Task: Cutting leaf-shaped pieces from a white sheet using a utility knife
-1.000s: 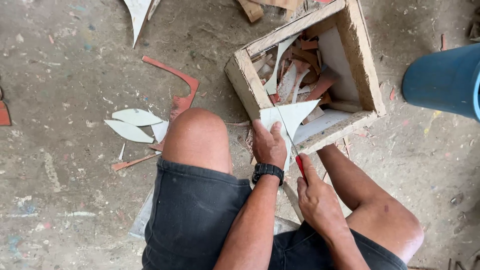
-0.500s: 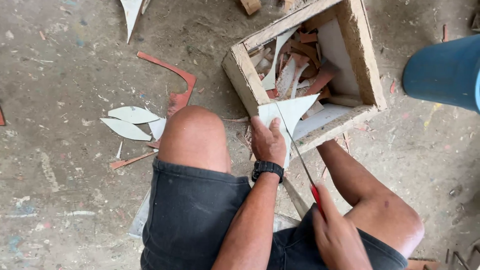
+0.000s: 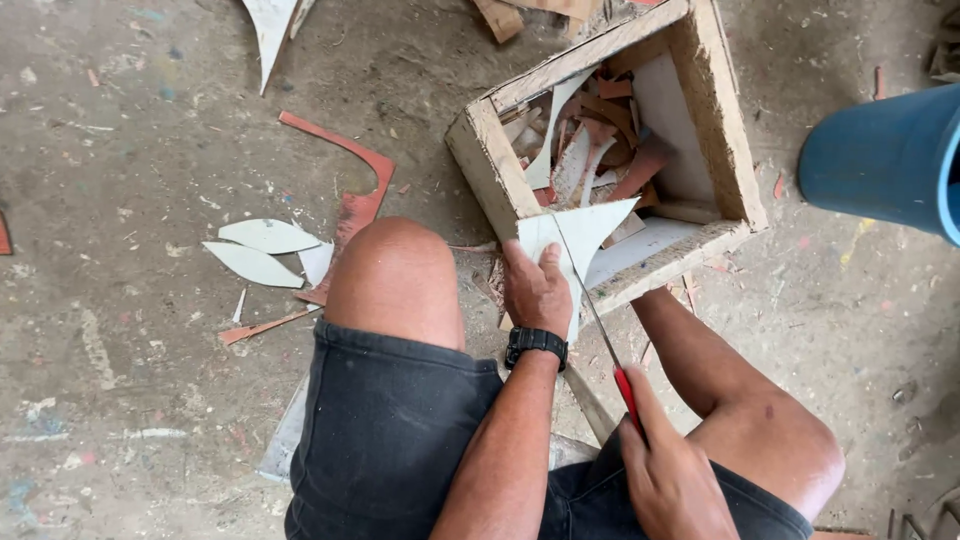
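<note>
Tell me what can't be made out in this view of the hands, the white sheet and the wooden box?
- Right hand: cut off by the bottom edge, so its grip on the red-handled blade is only partly seen.
- White pointed sheet piece: its lower part is hidden under the left hand.
- Rough wooden box: its bottom is buried under scraps.
- Blue plastic drum: cut off by the right edge.

Single head view, worn on person's head. Looks steeply down, near vertical, past own knees onto concrete floor (image 3: 120, 120). Close range: thighs and forearms fill lower half, left hand (image 3: 535, 290) near centre, right hand (image 3: 672, 480) at bottom edge. Wooden box (image 3: 490, 165) upper middle; blue bucket (image 3: 885, 160) cropped at right edge. No second view.
</note>
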